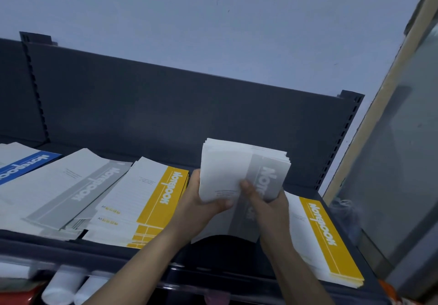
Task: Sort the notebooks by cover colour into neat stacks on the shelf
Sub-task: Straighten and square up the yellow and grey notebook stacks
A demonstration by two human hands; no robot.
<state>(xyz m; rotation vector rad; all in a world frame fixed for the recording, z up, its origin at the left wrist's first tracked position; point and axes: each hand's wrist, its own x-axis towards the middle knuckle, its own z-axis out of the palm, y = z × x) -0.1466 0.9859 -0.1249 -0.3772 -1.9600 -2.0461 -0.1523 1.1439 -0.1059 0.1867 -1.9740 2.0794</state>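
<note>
Both hands hold a thick bundle of grey-banded notebooks (pixel 237 162) tilted up above the dark shelf (pixel 166 124). My left hand (pixel 201 200) grips its lower left corner; my right hand (pixel 265 200) grips its lower edge, thumb on the cover. Another grey notebook (pixel 241 221) lies flat under the hands. On the shelf lie a yellow stack (pixel 151 200) left of the hands, a yellow stack (pixel 322 238) at the right, a loose grey stack (pixel 66 186) further left, and a blue notebook (pixel 26 162) at the far left.
The shelf's dark back panel (pixel 189 96) rises behind the stacks, with slotted uprights at both ends. White rolls (pixel 61 288) lie on a lower level at the bottom left. A framed glass panel (pixel 403 150) stands close on the right.
</note>
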